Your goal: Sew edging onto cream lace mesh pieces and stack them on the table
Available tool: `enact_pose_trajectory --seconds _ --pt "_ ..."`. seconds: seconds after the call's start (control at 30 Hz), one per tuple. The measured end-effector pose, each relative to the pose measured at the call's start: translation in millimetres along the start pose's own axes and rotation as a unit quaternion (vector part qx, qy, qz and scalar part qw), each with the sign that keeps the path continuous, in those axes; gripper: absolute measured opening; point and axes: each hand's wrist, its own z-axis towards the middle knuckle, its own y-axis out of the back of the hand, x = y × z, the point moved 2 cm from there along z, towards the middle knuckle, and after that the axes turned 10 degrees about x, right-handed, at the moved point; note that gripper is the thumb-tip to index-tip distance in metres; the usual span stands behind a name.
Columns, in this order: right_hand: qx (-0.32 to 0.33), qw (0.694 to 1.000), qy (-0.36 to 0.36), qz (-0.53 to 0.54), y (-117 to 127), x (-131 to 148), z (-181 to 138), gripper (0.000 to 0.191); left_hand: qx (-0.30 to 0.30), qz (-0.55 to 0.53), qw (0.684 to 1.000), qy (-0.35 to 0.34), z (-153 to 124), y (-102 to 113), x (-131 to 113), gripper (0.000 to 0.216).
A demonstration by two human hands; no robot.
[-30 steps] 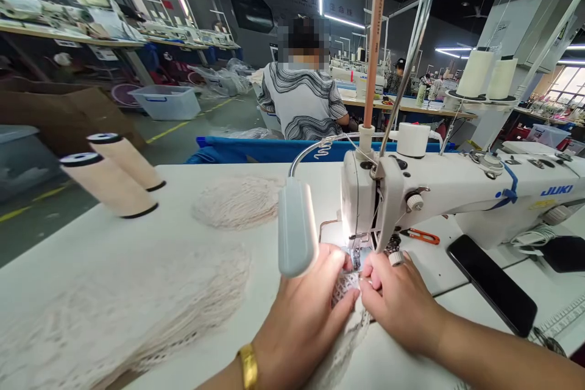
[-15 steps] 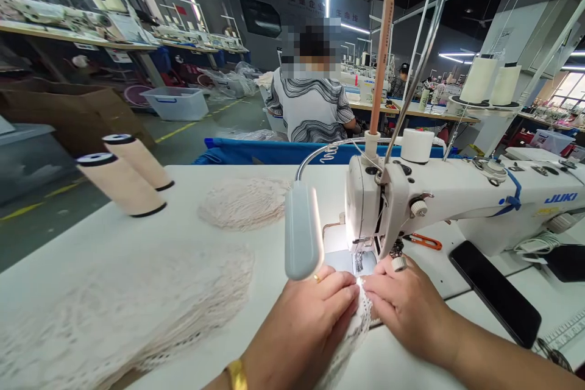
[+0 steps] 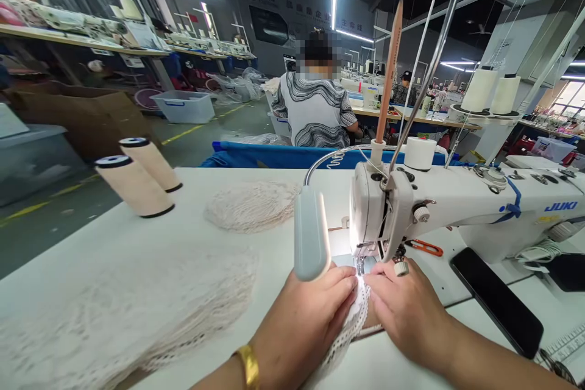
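Lace strip (image 3: 353, 323) runs from beneath the left hand (image 3: 305, 317) to the presser foot (image 3: 361, 265) of the sewing machine (image 3: 377, 195). Left fingers drawn together, holding the strip's upper end from the left; right hand (image 3: 409, 311) – fingers likewise bunched, gripping its right edge. Lamp (image 3: 311, 234) hangs just above the left hand; black phone (image 3: 496, 301) lies right of the right hand

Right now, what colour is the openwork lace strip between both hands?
The openwork lace strip looks white; head view.
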Motion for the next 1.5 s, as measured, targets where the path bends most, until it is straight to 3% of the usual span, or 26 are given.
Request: enact_pose_trajectory --seconds 0.53,0.73,0.97,1.1,1.2,1.37,1.47,1.5 --pt "0.019 0.999 -0.016 -0.02 -2 -1 3 0.021 -0.002 0.029 1.0 0.0 2 -1 1 0.036" --pt "0.032 0.999 -0.021 -0.012 -2 -2 1 0.023 0.012 0.028 0.999 0.01 2 1 3 0.029" --pt "0.019 0.999 -0.005 0.031 2 -2 -3 0.02 0.037 -0.024 0.999 0.008 -13 18 -15 0.008" --pt "0.024 0.998 0.024 0.052 2 0 -4 0.011 0.022 -0.043 0.999 -0.009 -13 12 -17 0.034" --pt "0.025 0.997 0.039 0.066 1 0 -2 0.003 0.013 -0.09 0.996 -0.008 -9 10 -16 0.038" --pt "0.0 0.997 0.043 0.057 1 -1 4 0.022 0.055 -0.144 0.987 0.04 -6 12 -12 0.018" --pt "-0.015 0.993 0.021 0.116 3 -2 7 0.023 0.055 -0.145 0.987 0.053 -3 7 -5 0.009" --pt "-0.019 0.99 0.01 0.143 4 -3 8 0.023 0.055 -0.153 0.985 0.058 -1 5 -1 0.017"
